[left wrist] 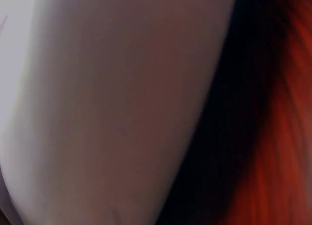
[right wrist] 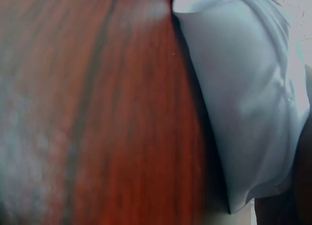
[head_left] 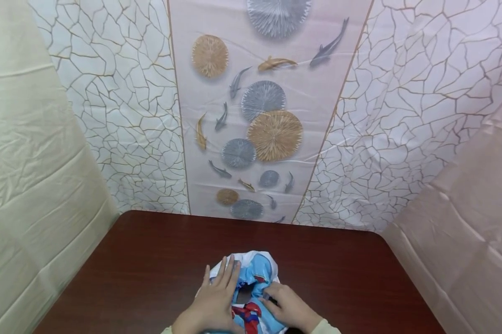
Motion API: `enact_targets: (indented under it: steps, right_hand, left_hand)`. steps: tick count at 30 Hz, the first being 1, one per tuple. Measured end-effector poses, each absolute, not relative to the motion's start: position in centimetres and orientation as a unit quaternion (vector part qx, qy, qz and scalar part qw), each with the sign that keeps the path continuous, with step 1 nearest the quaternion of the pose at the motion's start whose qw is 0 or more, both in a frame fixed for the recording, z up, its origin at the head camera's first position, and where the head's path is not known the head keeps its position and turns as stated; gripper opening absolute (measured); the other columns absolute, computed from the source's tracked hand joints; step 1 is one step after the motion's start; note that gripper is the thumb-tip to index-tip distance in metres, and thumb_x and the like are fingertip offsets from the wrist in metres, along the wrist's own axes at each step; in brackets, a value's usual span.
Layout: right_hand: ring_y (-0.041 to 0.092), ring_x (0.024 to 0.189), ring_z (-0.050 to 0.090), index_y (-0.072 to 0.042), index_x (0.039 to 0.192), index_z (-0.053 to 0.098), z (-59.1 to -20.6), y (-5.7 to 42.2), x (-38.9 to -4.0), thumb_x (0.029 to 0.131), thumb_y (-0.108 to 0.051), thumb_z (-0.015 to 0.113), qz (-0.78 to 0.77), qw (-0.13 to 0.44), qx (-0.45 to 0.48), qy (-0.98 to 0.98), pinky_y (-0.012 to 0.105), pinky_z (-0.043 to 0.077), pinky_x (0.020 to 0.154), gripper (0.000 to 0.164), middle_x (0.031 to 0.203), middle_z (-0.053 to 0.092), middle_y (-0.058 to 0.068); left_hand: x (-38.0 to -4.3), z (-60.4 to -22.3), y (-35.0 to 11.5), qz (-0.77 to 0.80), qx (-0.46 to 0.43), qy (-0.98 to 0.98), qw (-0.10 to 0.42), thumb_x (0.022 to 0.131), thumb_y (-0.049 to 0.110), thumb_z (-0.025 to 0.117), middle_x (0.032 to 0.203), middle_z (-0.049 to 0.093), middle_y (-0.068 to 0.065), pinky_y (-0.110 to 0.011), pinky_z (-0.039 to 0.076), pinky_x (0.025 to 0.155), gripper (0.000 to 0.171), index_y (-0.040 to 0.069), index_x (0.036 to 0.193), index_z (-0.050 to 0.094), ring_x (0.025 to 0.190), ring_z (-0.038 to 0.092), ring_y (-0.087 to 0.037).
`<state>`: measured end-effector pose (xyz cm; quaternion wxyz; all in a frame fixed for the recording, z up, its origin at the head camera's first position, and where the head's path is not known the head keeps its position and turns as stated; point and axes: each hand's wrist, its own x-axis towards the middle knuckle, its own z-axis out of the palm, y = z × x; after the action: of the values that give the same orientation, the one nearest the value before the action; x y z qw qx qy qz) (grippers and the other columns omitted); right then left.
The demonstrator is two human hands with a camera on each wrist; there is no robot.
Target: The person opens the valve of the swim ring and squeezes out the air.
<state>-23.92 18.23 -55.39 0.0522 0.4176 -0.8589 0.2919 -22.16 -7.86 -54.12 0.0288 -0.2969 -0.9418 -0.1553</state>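
Observation:
On the table in the head view lies a glossy, crumpled swim ring (head_left: 261,267), blue and white with a red and dark blue print, a dark hole in its middle. My left hand (head_left: 217,297) rests flat over its left side, fingers straight and pointing away. At the ring's right side my right hand (head_left: 290,306) grips the blue material, fingers curled over it and thumb toward the hole. The right wrist view shows the ring's smooth white outer side (right wrist: 239,98) standing against the wood. In the left wrist view a blurred pale surface fills most of the picture.
The dark reddish-brown table (head_left: 159,250) runs back to a patterned cloth wall (head_left: 242,116). Plain beige cloth hangs at the left (head_left: 34,185) and right (head_left: 464,195) sides.

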Motion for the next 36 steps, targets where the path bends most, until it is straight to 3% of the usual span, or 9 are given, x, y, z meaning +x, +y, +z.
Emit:
enact_targets:
  steps: [2,6,14,21,28,36]
  right_hand:
    - [-0.003,0.071,0.048,-0.022,0.082,0.059,-55.4,18.3,-23.9,0.101,-0.015,0.061,0.284,0.032,0.431,-0.856,0.014,0.043,0.063,0.020,0.076,0.052,-0.017]
    - [-0.004,0.079,0.052,-0.019,0.092,0.064,-55.4,18.1,-23.7,0.098,-0.008,0.060,0.267,0.011,0.462,-0.846,0.015,0.046,0.070,0.013,0.084,0.060,-0.015]
    - [-0.007,0.076,0.052,-0.020,0.095,0.064,-55.2,18.0,-22.9,0.105,-0.016,0.054,0.304,-0.070,0.471,-0.825,0.012,0.046,0.069,0.015,0.083,0.057,-0.017]
    - [-0.006,0.071,0.048,-0.021,0.091,0.058,-55.2,18.3,-22.8,0.104,-0.011,0.053,0.318,-0.052,0.467,-0.824,0.012,0.045,0.065,0.017,0.079,0.051,-0.016]
    - [-0.009,0.068,0.044,-0.022,0.088,0.056,-55.5,18.4,-22.8,0.105,-0.013,0.053,0.330,-0.035,0.469,-0.818,0.009,0.043,0.062,0.019,0.075,0.048,-0.017]
    - [-0.011,0.064,0.040,-0.021,0.084,0.057,-55.2,18.4,-22.8,0.096,-0.002,0.060,0.311,0.007,0.474,-0.823,0.005,0.037,0.058,0.023,0.071,0.044,-0.019]
  left_hand:
    - [-22.4,-54.4,-7.3,-0.134,-0.305,-0.941,0.057,0.052,0.101,0.053,0.167,-0.015,-0.009,-0.077,0.005,0.108,0.152,0.011,0.162,0.001,0.153,-0.003,-0.039]
    - [-22.6,-54.4,-6.3,-0.101,-0.323,-0.936,0.096,0.053,0.103,0.048,0.168,-0.004,-0.012,-0.076,0.010,0.109,0.151,0.008,0.162,0.006,0.153,0.003,-0.037]
    - [-22.2,-53.2,-5.6,-0.069,-0.355,-0.931,0.049,0.058,0.102,0.046,0.163,0.030,-0.007,-0.070,0.019,0.111,0.136,0.024,0.163,0.011,0.148,0.028,-0.026]
    - [-22.5,-53.2,-5.0,-0.057,-0.352,-0.934,0.024,0.057,0.099,0.055,0.151,0.046,0.003,-0.064,0.024,0.111,0.128,0.032,0.161,0.022,0.137,0.040,-0.017]
    - [-22.5,-53.1,-4.6,-0.052,-0.343,-0.938,0.011,0.055,0.093,0.064,0.144,0.051,0.010,-0.060,0.026,0.111,0.120,0.038,0.157,0.032,0.132,0.043,-0.012]
    - [-22.6,-53.4,-4.4,-0.060,-0.341,-0.938,0.025,0.055,0.087,0.071,0.139,0.055,0.014,-0.058,0.029,0.109,0.115,0.040,0.154,0.038,0.126,0.048,-0.010]
